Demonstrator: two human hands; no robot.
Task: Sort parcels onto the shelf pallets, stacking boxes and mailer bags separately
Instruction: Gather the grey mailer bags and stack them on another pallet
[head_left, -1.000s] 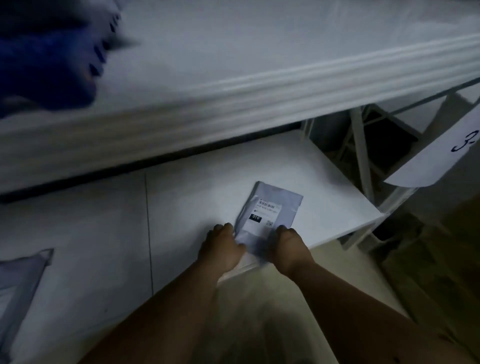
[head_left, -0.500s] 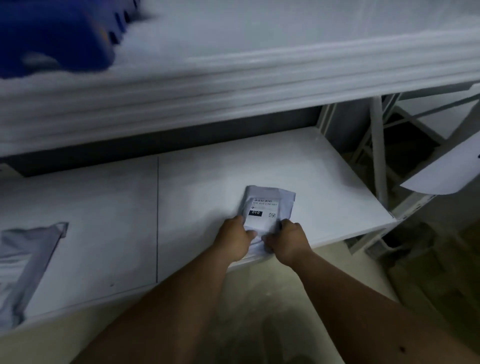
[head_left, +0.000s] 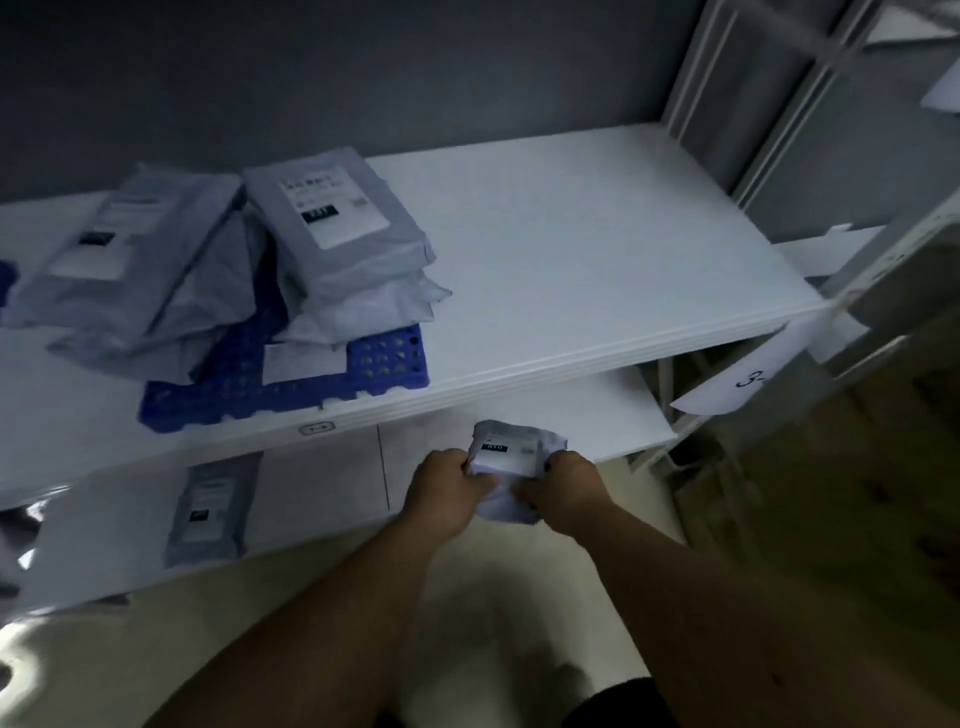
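A small grey mailer bag (head_left: 511, 457) with a white label is held in both hands in front of the lower shelf (head_left: 613, 415). My left hand (head_left: 447, 491) grips its left side and my right hand (head_left: 566, 491) grips its right side. The bag is lifted off the lower shelf, its bottom edge hanging between my hands. On the upper shelf (head_left: 597, 249) a blue pallet (head_left: 395, 364) carries a pile of several grey mailer bags (head_left: 337, 234), leaning and overlapping.
Another grey mailer bag (head_left: 213, 509) lies flat on the lower shelf at the left. A white shelf upright (head_left: 737, 93) stands at the right, with a paper tag (head_left: 737, 384) marked "3-" hanging off the shelf corner. Brown cardboard (head_left: 857, 493) sits on the floor at right.
Both hands closed on the small mailer bag and lifted it off the lower shelf toward me. My head rose, so the upper shelf with the blue pallet and its bags came into view.
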